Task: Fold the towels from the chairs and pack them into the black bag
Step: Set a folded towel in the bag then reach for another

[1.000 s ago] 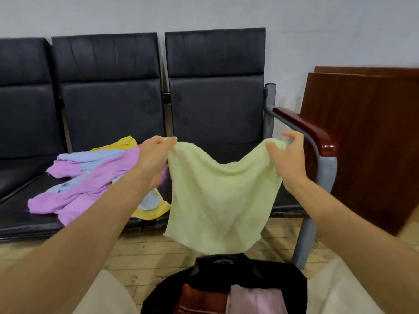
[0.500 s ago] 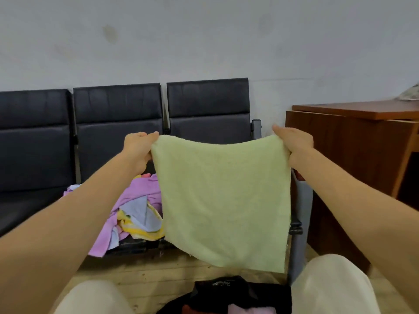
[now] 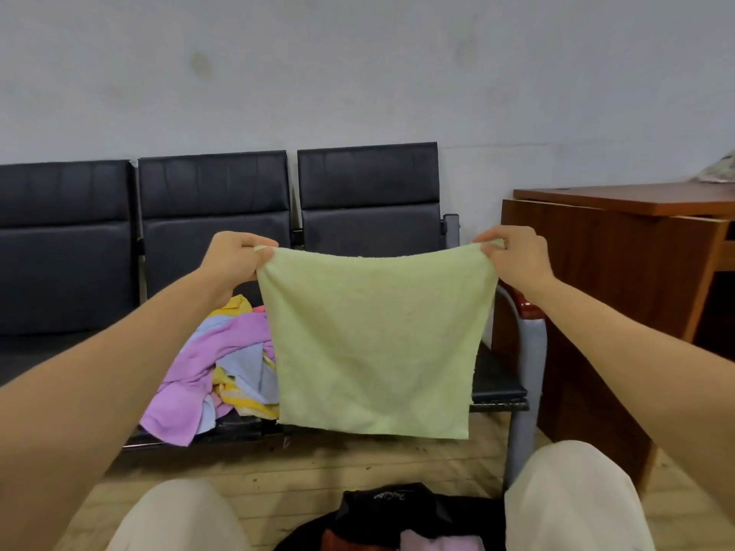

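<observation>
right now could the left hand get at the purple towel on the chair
Probably yes: the purple towel lies uncovered just below the left hand, though that hand is busy pinching the green towel.

The pale green cloth towel [image 3: 374, 344] hangs in front of the black padded chairs [image 3: 214, 192]. The heap of coloured towels [image 3: 199, 371] lies on a seat to its left. The black fabric bag [image 3: 397, 507] sits below it.

Softly, evenly lit indoors, with faint shadows beneath the chairs [image 3: 214, 200], slightly blurred throughout and bowed toward the edges
</observation>
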Demonstrator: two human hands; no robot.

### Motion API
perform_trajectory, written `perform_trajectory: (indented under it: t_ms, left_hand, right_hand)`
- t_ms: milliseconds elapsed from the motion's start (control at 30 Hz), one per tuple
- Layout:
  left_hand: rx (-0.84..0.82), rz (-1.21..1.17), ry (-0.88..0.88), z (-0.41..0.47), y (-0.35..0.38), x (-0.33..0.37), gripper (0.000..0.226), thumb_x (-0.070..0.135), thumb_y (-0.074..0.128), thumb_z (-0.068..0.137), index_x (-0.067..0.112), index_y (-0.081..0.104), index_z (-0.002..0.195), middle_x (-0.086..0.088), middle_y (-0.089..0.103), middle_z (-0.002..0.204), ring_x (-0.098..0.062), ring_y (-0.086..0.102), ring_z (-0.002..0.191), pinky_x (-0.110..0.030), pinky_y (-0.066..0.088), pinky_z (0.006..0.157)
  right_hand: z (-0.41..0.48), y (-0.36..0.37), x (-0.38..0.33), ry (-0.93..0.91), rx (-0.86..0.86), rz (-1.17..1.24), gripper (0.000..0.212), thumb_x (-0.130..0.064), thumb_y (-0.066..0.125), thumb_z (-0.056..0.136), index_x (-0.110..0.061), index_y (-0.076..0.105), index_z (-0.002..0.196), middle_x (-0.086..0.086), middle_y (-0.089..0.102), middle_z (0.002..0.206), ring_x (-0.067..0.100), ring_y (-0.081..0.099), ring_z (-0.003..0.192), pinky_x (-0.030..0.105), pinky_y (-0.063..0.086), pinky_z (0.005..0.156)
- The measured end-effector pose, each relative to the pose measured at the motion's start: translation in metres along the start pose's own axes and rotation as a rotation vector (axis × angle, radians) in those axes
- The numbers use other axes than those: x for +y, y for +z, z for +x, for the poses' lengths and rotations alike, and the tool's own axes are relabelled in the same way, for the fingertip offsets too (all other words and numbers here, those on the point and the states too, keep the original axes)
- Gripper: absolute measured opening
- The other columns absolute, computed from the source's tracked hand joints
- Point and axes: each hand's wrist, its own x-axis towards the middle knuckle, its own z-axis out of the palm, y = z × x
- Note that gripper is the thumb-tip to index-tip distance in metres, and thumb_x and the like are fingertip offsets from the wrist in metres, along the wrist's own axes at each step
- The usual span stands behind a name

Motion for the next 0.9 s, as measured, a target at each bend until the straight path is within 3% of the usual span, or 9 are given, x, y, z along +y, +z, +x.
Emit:
perform_trajectory:
  t_ms: [67, 167, 267, 400, 567, 733, 900]
  left_hand:
    - [0.018, -0.006, -0.005, 0.001, 0.001, 0.0, 0.015, 0.006, 0.061, 0.091, 0.006, 0.069, 0.104, -0.014, 0.066, 0.106, -0.026, 0.063, 0.102, -0.034, 0.053, 0.084]
    - [0.064, -0.098, -0.045, 0.001, 0.002, 0.0, 0.009, 0.006, 0.066, 0.088, 0.009, 0.07, 0.095, -0.014, 0.067, 0.106, -0.026, 0.063, 0.101, -0.034, 0.054, 0.084]
    - [0.107, -0.158, -0.081, 0.003, 0.004, -0.003, 0.008, 0.005, 0.07, 0.084, 0.008, 0.07, 0.091, -0.014, 0.068, 0.104, -0.026, 0.064, 0.098, -0.033, 0.054, 0.081]
    - [0.154, -0.187, -0.127, 0.002, 0.008, -0.007, 0.007, 0.005, 0.073, 0.081, 0.011, 0.07, 0.083, -0.01, 0.069, 0.099, -0.023, 0.065, 0.094, -0.031, 0.055, 0.078]
    - [0.175, 0.003, -0.054, 0.0, 0.008, -0.01, 0.025, 0.006, 0.079, 0.074, 0.007, 0.072, 0.099, -0.011, 0.069, 0.101, -0.022, 0.064, 0.095, -0.036, 0.054, 0.09]
    - [0.192, 0.481, 0.258, -0.006, 0.007, -0.005, 0.022, 0.007, 0.074, 0.08, 0.003, 0.073, 0.102, -0.014, 0.071, 0.096, -0.023, 0.064, 0.087, -0.031, 0.048, 0.09]
    - [0.22, 0.558, 0.318, 0.003, 0.009, -0.008, 0.013, 0.011, 0.066, 0.088, 0.006, 0.074, 0.097, -0.014, 0.072, 0.092, -0.027, 0.065, 0.082, -0.031, 0.049, 0.076]
  right_hand:
    - [0.001, 0.003, 0.0, -0.001, 0.028, 0.002, 0.022, -0.01, 0.054, 0.096, -0.011, 0.072, 0.108, 0.006, 0.068, 0.113, 0.018, 0.059, 0.107, 0.024, 0.04, 0.094]
    - [0.007, 0.005, -0.003, 0.225, 0.097, 0.228, 0.017, -0.016, 0.063, 0.092, -0.014, 0.072, 0.107, -0.001, 0.065, 0.11, 0.015, 0.056, 0.109, 0.031, 0.048, 0.095]
    - [0.015, 0.005, -0.005, 0.423, 0.072, 0.465, 0.018, -0.016, 0.071, 0.085, -0.011, 0.072, 0.103, -0.001, 0.064, 0.094, 0.018, 0.062, 0.098, 0.036, 0.056, 0.089]
    - [0.017, 0.002, -0.001, 0.457, -0.015, 0.559, 0.032, -0.016, 0.078, 0.074, -0.006, 0.07, 0.104, 0.009, 0.068, 0.104, 0.024, 0.065, 0.102, 0.042, 0.054, 0.093]
    - [0.01, -0.003, 0.004, 0.248, -0.154, 0.265, 0.037, -0.004, 0.075, 0.08, -0.005, 0.068, 0.116, 0.009, 0.063, 0.122, 0.025, 0.056, 0.116, 0.038, 0.046, 0.103]
    - [0.016, -0.001, 0.006, 0.171, -0.142, 0.135, 0.04, -0.007, 0.075, 0.081, -0.003, 0.065, 0.12, 0.01, 0.062, 0.126, 0.022, 0.056, 0.11, 0.04, 0.047, 0.103]
    - [0.022, 0.002, 0.006, 0.021, -0.103, -0.103, 0.024, -0.015, 0.07, 0.087, -0.004, 0.072, 0.109, 0.009, 0.069, 0.104, 0.014, 0.056, 0.088, 0.022, 0.044, 0.079]
